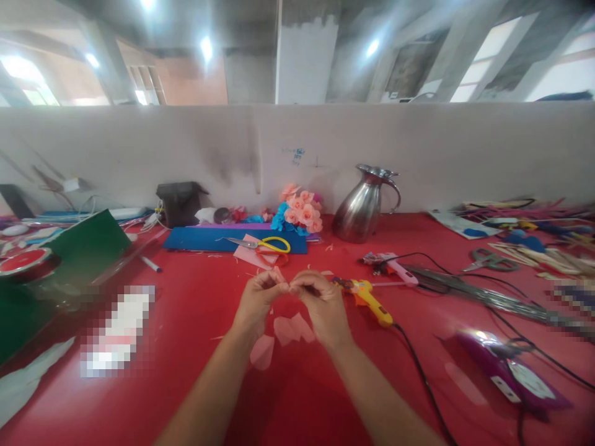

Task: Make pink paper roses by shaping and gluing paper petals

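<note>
Over the middle of the red table, my left hand (pixel 255 303) and my right hand (pixel 325 306) meet at the fingertips, both closed in a pinch. A small pink paper petal (pixel 279 274) shows between them, mostly covered by the fingers. Below lie loose pink petals (pixel 294 329), with another petal (pixel 261 353) beside my left wrist. Just right of my right hand rests a yellow glue gun (pixel 374 303) with a black cord. Yellow-handled scissors (pixel 274 244) lie beyond my hands on pink paper (pixel 251 254).
Paper flowers (pixel 302 214) and a steel jug (pixel 365 204) stand by the back wall. To the right are a pink glue gun (pixel 402 270), wire stems (pixel 483 294), green-handled scissors (pixel 493 260) and a purple power strip (pixel 511 371). Red tape (pixel 28 263) and green card (pixel 97 244) lie left.
</note>
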Demonstrator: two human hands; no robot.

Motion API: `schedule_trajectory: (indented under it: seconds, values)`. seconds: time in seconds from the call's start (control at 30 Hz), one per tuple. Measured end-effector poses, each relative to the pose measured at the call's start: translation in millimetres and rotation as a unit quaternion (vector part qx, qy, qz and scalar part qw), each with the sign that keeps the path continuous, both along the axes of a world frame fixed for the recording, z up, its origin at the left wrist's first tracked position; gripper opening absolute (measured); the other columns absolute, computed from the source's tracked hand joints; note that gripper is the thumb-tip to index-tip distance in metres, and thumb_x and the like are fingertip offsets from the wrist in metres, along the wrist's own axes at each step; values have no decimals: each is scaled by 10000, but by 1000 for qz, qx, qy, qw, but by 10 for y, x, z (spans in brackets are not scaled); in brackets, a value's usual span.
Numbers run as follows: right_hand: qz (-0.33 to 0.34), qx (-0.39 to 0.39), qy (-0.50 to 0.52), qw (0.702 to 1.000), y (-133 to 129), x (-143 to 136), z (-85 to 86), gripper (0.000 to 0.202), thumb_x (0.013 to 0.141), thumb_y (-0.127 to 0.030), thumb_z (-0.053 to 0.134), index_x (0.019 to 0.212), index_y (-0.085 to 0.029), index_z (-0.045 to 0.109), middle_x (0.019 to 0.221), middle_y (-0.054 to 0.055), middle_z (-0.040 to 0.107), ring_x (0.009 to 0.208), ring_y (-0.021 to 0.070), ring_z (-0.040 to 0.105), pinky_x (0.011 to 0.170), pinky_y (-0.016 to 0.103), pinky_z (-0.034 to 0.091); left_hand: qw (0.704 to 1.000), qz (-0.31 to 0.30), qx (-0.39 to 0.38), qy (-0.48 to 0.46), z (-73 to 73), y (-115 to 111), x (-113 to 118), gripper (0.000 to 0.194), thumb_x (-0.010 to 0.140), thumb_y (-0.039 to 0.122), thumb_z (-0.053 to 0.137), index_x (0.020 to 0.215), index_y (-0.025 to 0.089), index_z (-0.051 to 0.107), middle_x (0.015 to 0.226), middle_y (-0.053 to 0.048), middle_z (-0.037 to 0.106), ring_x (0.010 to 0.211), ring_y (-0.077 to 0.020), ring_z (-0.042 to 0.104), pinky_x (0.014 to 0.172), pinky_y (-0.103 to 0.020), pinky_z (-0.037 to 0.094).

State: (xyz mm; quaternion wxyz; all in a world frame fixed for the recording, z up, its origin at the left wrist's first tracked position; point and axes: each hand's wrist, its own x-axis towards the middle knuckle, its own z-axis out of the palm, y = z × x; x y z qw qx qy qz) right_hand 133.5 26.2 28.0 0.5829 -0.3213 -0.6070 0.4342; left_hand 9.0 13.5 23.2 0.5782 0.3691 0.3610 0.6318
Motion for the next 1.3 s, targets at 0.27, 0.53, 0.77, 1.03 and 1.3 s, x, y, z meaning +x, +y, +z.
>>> schedule_trajectory:
  seconds: [0.27,0.53,0.77,1.03,1.3]
  values:
    - [27,-35,-26,999,-12,7,14,158,795,-306,563,690,-191,538,696,-16,480,679,119,453,651,235,369,999,7,-37,14,-4,-2,5,154,563,154,730,581,144,578,572,43,511,574,-58,450,617,-190,370]
    - [-85,-111,95,986,147,133,19,308,776,-418,544,590,-193,446,573,-41,411,532,102,355,514,230,288,993,21,-37,106,-23,-9,-15,101,556,168,722,611,156,637,616,1,615,631,-117,572,653,-240,437]
    - [-89,-110,-43,989,150,119,-22,224,662,-278,654,871,-217,599,879,9,600,687,123,492,664,258,399,986,61,-36,151,-137,52,-23,107,580,227,718,658,163,683,643,-14,648,621,-133,589,628,-254,465]
    - [60,-40,-106,992,33,71,54,124,724,-274,614,819,-196,628,876,34,624,770,148,564,714,286,456,990,68,-26,124,-32,39,-9,84,545,224,721,590,158,695,580,-15,647,585,-133,563,617,-253,443]
    - [28,-40,-130,990,57,67,0,180,750,-322,600,874,-195,634,852,27,643,767,145,575,704,271,448,981,94,-15,166,-64,48,-46,54,577,219,702,598,172,687,591,-1,638,595,-129,552,632,-256,434]
